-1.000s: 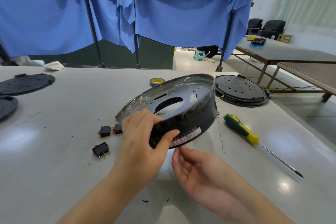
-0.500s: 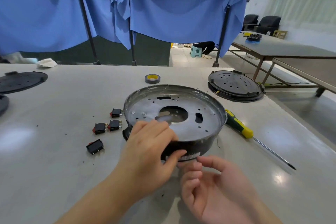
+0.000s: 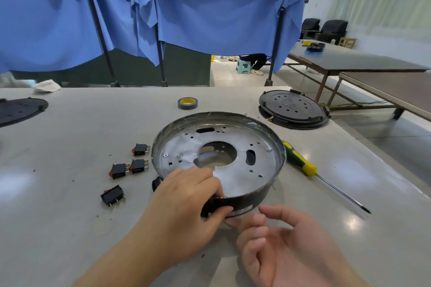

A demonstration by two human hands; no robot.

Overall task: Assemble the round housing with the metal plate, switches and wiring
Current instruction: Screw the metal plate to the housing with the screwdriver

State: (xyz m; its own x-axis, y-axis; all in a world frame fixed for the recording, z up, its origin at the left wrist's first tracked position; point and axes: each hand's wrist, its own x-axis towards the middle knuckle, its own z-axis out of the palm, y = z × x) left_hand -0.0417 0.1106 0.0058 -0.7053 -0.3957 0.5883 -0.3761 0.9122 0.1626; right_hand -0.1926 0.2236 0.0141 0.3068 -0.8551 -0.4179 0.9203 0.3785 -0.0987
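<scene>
A round black housing (image 3: 277, 147) lies flat on the grey table, open side up. Inside it sits a perforated metal plate (image 3: 258, 161) with a large centre hole. My left hand (image 3: 186, 202) grips the housing's near rim, fingers inside and thumb on the outer wall. Just in front of the rim hovers my right hand (image 3: 282, 244), palm up, fingers relaxed, holding nothing. Several black rocker switches with red faces lie left of the housing, one of them (image 3: 140, 149) nearest the rim and another (image 3: 112, 195) closest to me. No wiring is visible.
A green-and-yellow screwdriver (image 3: 303, 165) lies right of the housing, tip toward the table's right edge. A roll of grey tape (image 3: 187, 103) sits behind. A black perforated disc (image 3: 292, 109) rests at back right, another disc (image 3: 21, 109) at far left. Blue curtains hang beyond the table.
The housing was tilted up on edge in my left hand; it now lies flat on the table. My right hand has drawn back slightly from under the rim.
</scene>
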